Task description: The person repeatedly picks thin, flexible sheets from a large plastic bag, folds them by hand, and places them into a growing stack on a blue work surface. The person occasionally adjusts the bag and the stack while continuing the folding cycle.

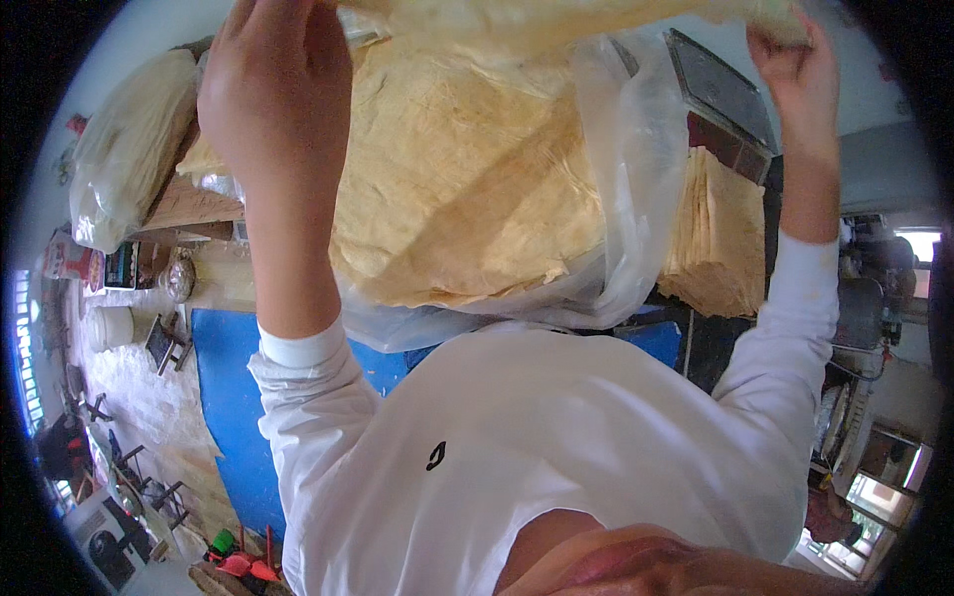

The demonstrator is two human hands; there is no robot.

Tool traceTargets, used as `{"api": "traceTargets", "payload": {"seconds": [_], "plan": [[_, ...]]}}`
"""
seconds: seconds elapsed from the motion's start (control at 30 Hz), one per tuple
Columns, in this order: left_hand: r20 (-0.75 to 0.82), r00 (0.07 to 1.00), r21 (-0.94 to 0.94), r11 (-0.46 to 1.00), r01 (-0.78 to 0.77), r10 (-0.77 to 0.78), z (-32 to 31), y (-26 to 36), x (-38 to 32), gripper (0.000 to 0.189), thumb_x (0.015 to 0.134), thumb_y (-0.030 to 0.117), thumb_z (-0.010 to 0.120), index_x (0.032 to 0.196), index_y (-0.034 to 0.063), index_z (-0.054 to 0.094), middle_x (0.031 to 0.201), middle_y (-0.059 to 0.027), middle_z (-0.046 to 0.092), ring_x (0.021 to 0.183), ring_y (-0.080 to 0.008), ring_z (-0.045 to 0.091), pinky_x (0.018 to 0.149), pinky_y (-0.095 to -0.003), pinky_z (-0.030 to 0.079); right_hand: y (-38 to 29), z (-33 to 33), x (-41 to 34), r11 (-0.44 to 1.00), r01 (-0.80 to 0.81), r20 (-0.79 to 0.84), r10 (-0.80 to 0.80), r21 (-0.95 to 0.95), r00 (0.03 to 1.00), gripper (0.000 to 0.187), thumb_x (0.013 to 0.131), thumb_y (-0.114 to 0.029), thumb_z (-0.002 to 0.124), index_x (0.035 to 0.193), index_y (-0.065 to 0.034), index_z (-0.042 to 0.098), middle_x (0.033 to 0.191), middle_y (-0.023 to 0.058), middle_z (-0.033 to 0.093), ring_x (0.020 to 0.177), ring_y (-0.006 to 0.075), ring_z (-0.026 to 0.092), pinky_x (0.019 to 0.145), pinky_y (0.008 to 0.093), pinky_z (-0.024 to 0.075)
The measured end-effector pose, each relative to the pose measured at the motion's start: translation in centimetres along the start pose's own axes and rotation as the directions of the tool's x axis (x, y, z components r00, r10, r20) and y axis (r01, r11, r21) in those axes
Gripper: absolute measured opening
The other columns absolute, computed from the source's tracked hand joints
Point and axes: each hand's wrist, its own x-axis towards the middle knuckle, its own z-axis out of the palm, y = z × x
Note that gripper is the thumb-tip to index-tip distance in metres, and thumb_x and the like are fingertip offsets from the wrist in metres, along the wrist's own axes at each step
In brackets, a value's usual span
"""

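A thin yellowish sheet [522, 22], perhaps tofu skin, is stretched across the top of the view between my raised hands. Its right end is pinched in the fingers of my right hand [796, 71]. My left hand [276, 89] grips the other end, though its fingertips are cut off by the top edge. Below the sheet lies a broad stack of similar wrinkled sheets [462, 171], crossed by a diagonal shadow. A clear plastic bag [633, 179] is folded open around the stack's right and front sides.
Right of the bag stands a folded pile of yellowish sheets [715, 231], beside a dark flat-topped box [719, 89]. A filled plastic bag [138, 141] rests on a wooden surface [194, 203] at left. Lower left are a blue panel [231, 410], a white bucket [110, 328] and a small stool [168, 343].
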Motion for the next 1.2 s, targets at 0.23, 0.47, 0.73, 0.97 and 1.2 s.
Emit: {"api": "traceTargets", "payload": {"seconds": [0.23, 0.47, 0.73, 0.97, 1.2], "plan": [[0.471, 0.876, -0.063, 0.987, 0.15, -0.104, -4.7, -1.7, -12.8, 0.049, 0.071, -0.013, 0.061, 0.112, 0.0122, 0.074, 0.115, -0.0076, 0.068, 0.123, -0.0314, 0.058, 0.102, -0.0418, 0.048, 11.5, -6.0, -17.2, 0.389, -0.712, 0.149, 0.914, -0.584, 0.378, 0.039, 0.099, -0.03, 0.059, 0.129, -0.0048, 0.055, 0.107, 0.0142, 0.072, 0.092, 0.0265, 0.071, 0.077, 0.0376, 0.0584], [0.784, 0.62, 0.023, 0.995, -0.097, 0.042, -6.6, -2.6, -22.4, 0.044, 0.07, 0.002, 0.073, 0.112, 0.0147, 0.073, 0.13, -0.0032, 0.064, 0.133, -0.0281, 0.052, 0.109, -0.0445, 0.044, 15.7, -3.1, -15.4, 0.191, 0.575, 0.534, 0.669, -0.796, 0.517, 0.054, 0.08, 0.0, 0.073, 0.13, -0.0092, 0.055, 0.133, 0.0099, 0.061, 0.124, 0.0263, 0.058, 0.105, 0.0407, 0.0466], [0.809, 0.588, -0.252, 0.915, 0.314, 0.021, -6.2, -6.0, -22.2, 0.032, 0.075, -0.002, 0.069, 0.107, 0.0048, 0.073, 0.105, -0.0082, 0.072, 0.109, -0.0281, 0.066, 0.092, -0.0384, 0.054, 20.7, -5.1, -9.0, 0.182, 0.823, 0.726, 0.597, -0.538, 0.342, 0.029, 0.088, -0.005, 0.065, 0.117, -0.0079, 0.061, 0.121, 0.0057, 0.066, 0.128, 0.0232, 0.054, 0.112, 0.0377, 0.0403], [0.513, 0.534, 0.216, 0.703, 0.678, -0.673, -0.9, -7.2, -20.4, 0.021, 0.096, 0.02, 0.067, 0.095, -0.0007, 0.063, 0.084, -0.0153, 0.067, 0.073, -0.0237, 0.064, 0.065, -0.0324, 0.048, 24.4, -1.7, -2.6, 0.481, 0.217, 0.388, 0.289, -0.849, 0.875, 0.024, 0.104, -0.026, 0.053, 0.112, -0.0053, 0.061, 0.101, 0.0058, 0.07, 0.096, 0.0167, 0.066, 0.084, 0.0318, 0.0508], [0.542, 0.454, 0.424, 0.696, 0.579, -0.708, -0.8, -5.9, -20.4, 0.03, 0.095, 0.036, 0.066, 0.111, 0.012, 0.059, 0.092, -0.0122, 0.069, 0.083, -0.0351, 0.067, 0.071, -0.0463, 0.051, 28.5, -2.2, -7.0, -0.327, 0.452, 0.27, 0.473, -0.83, 0.839, 0.026, 0.104, -0.035, 0.046, 0.111, -0.0121, 0.055, 0.092, 0.0166, 0.069, 0.09, 0.0321, 0.068, 0.074, 0.0466, 0.052]]}}
